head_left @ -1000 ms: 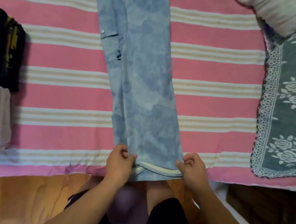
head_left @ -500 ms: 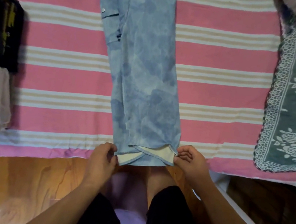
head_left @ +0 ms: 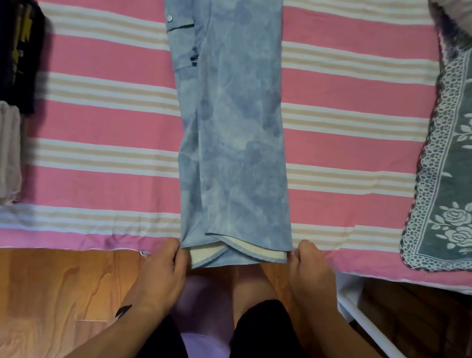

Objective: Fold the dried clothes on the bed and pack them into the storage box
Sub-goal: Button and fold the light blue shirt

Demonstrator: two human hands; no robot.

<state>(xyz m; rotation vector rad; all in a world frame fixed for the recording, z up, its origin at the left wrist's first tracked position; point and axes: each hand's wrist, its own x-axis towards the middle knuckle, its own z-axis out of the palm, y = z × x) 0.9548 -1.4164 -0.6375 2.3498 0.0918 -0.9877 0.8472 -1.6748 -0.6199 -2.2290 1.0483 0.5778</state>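
We see the blue mottled trousers (head_left: 237, 123) lying lengthwise on the pink striped bed (head_left: 89, 121); the left hand (head_left: 162, 275) and right hand (head_left: 311, 271) each pinch a hem corner at the bed's near edge; folded clothes (head_left: 2, 86) lie at left.

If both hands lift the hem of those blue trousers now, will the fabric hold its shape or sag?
The blue trousers will probably sag: the hem already curls open between the left hand and right hand. They lie thin and flat on the striped sheet, so they are likely light and may drag wrinkles.
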